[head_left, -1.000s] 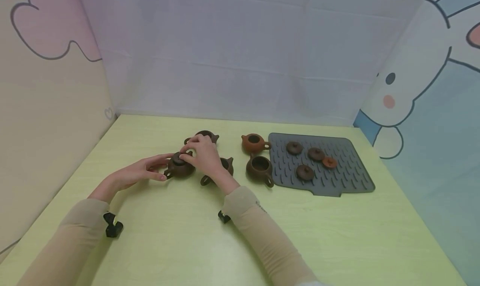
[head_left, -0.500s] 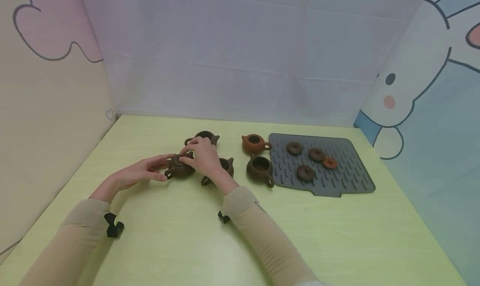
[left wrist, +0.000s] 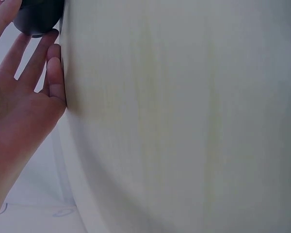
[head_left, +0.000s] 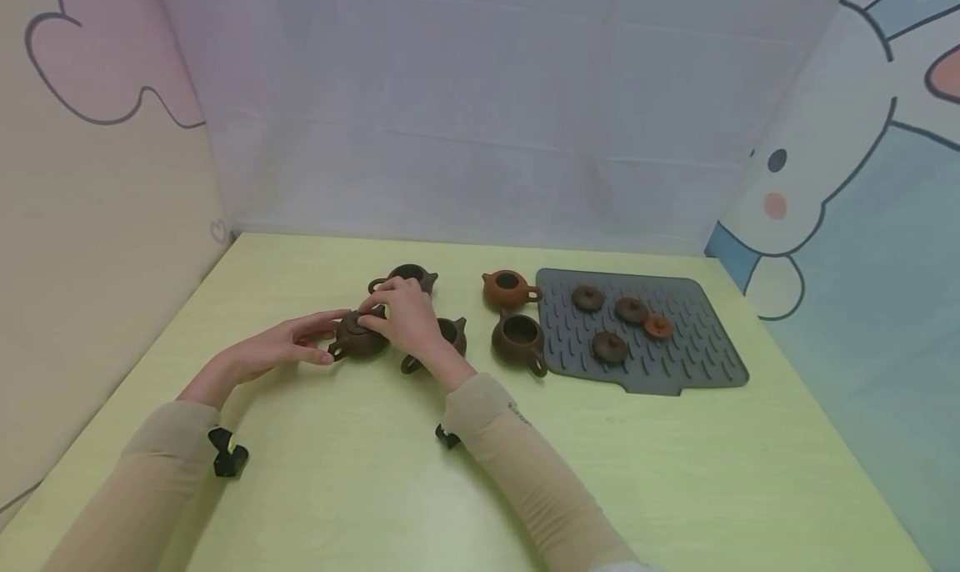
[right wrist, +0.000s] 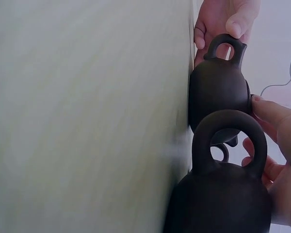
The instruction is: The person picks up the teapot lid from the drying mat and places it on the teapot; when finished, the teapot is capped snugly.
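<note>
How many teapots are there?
5: lidded teapot at the right hand, back-left teapot, partly covered teapot by the wrist, back-right orange teapot, dark teapot beside the mat.

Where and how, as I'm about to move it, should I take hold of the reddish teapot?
The reddish teapot is probably best pinched by its loop handle, coming from the right, over the grey mat: the handle juts that way, opposite the spout, and the pot stands upright with its mouth uncovered.
</note>
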The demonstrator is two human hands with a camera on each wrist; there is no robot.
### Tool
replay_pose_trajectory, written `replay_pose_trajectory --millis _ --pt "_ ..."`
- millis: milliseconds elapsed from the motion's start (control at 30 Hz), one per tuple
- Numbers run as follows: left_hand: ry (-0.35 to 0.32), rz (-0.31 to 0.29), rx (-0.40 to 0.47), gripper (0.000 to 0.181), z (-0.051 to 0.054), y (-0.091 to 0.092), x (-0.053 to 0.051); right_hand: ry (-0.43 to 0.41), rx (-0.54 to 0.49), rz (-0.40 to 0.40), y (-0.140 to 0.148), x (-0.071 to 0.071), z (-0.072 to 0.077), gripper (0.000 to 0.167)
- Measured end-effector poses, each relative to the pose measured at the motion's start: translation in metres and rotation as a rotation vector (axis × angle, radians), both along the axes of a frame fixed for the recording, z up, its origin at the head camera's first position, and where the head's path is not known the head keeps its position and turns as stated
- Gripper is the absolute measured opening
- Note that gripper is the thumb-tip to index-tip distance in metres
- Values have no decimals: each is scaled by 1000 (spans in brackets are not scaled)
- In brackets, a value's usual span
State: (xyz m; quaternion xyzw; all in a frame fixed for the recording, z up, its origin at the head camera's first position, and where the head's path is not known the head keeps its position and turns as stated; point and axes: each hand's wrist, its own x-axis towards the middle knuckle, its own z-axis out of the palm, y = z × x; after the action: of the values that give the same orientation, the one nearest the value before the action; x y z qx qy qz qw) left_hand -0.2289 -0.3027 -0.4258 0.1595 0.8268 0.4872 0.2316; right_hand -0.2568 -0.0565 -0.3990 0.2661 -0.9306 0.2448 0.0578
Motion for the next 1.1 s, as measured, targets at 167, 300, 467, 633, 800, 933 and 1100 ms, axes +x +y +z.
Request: replay_pose_trajectory --millis 167,300,467,633,800,933,1100 --pt "0 -6 -6 78 0 0 -1 -10 -32 25 0 -1 -1 18" --pt "-5 -8 -5 78 1 0 0 -18 -48 49 0 -3 -1 19" --pt "6 -14 -16 79 3 1 1 -12 -69 40 -1 -4 -2 20" --pt "17 -22 -19 78 4 2 3 -4 -75 41 0 -3 -2 20" --pt "13 -22 -23 79 3 2 1 -24 -60 31 1 -3 0 20" --pt "14 -22 -33 80 2 2 -1 -40 -49 42 3 -3 1 28" --pt "35 -19 -56 80 3 0 1 -24 -42 82 10 -4 0 42"
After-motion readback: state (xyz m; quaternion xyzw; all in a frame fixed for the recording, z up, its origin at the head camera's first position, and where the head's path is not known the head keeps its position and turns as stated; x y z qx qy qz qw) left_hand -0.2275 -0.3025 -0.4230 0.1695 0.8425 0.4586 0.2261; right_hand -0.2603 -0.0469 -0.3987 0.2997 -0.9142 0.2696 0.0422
